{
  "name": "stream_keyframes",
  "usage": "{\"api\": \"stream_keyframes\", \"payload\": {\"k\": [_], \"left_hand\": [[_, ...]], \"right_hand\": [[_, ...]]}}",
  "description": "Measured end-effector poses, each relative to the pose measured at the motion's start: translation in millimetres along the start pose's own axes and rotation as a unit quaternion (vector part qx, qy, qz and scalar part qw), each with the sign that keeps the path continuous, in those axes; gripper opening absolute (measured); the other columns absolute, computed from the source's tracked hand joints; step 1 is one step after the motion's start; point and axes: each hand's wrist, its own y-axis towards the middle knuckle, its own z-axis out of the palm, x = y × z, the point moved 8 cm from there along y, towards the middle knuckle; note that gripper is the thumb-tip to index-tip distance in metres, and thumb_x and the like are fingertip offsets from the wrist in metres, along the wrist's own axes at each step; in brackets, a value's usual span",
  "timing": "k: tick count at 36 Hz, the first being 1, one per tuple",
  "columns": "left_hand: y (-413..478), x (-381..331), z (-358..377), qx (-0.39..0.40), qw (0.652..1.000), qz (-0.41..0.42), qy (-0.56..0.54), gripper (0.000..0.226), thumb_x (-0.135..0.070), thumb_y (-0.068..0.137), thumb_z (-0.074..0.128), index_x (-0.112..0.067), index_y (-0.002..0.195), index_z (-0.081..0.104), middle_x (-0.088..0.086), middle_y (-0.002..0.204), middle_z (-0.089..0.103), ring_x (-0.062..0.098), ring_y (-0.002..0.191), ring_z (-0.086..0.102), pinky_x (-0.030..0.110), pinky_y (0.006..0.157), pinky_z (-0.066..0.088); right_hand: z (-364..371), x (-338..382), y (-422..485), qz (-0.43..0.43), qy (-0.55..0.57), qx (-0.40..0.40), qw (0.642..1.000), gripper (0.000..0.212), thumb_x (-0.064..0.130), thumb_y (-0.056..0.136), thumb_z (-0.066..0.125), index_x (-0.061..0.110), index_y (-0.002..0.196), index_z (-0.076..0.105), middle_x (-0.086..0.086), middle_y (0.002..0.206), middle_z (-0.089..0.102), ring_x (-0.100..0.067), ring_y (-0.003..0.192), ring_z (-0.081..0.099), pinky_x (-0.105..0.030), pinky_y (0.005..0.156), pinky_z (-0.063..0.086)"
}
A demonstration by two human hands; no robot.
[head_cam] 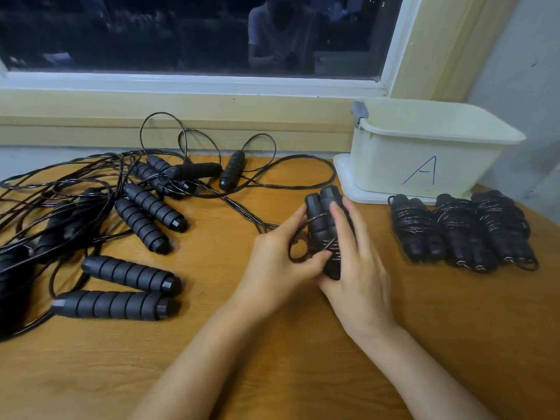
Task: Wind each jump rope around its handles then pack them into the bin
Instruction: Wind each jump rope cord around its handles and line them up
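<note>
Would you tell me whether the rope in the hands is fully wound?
Partly wound: a few turns circle the paired handles, and a loose loop hangs by the left hand.

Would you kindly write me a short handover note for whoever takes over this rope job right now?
Now: left grip holds the handle pair, partly wound; right grip rests straight fingers on it.
Done: three wound bundles lie on the table, in front of the bin.
To do: finish this winding, wind the tangled ropes at left, pack all; bin's inside barely shows.
</note>
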Motion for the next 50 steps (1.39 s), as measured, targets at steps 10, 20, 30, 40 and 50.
{"api": "stream_keyframes", "payload": {"k": [10,20,30,40,50], "left_hand": [[-2,-1,-3,-0.046,0.977,0.076,0.193,0.047,-0.051,0.097,0.041,-0.012,0.086,0.065,0.002,0.068,0.066,0.021,0.062,0.064,0.037,0.060,0.054],[6,34,-16,-0.067,0.954,-0.126,-0.264,0.049,-0.038,0.090,0.059,0.009,0.077,0.058,0.009,0.067,0.067,0.010,0.065,0.063,0.027,0.065,0.053],[1,36,-15,-0.129,0.946,-0.126,-0.270,0.039,-0.030,0.089,0.068,-0.010,0.065,0.044,0.004,0.062,0.055,0.013,0.064,0.058,0.029,0.062,0.049],[4,30,-30,-0.130,0.959,-0.117,-0.222,0.041,-0.024,0.093,0.063,-0.002,0.065,0.044,0.000,0.066,0.061,0.012,0.073,0.064,0.026,0.067,0.054],[2,46,-27,-0.047,0.868,-0.278,-0.409,0.027,-0.033,0.074,0.069,-0.007,0.077,0.077,0.005,0.077,0.069,0.012,0.070,0.065,0.022,0.068,0.054]], "right_hand": [[-1,-15,6,0.032,0.073,-0.011,0.997,0.089,0.014,0.060,0.087,0.022,0.138,0.044,0.006,0.151,0.041,-0.015,0.126,0.052,-0.007,0.087,0.036],[5,0,-2,0.009,0.221,0.009,0.975,0.087,0.005,0.058,0.089,0.008,0.135,0.051,-0.003,0.140,0.049,-0.002,0.130,0.045,-0.006,0.102,0.033],[7,5,-5,0.023,0.095,0.047,0.994,0.091,0.041,0.069,0.074,0.026,0.148,0.033,0.010,0.155,0.037,-0.008,0.132,0.045,-0.014,0.088,0.042],[4,12,-5,-0.036,0.023,0.044,0.998,0.094,0.022,0.061,0.089,0.022,0.143,0.042,0.006,0.147,0.048,-0.017,0.109,0.057,-0.028,0.069,0.054],[-9,27,-8,-0.124,0.033,-0.017,0.992,0.076,0.020,0.069,0.084,0.012,0.140,0.055,-0.001,0.143,0.054,-0.016,0.101,0.059,-0.023,0.070,0.056]]}}
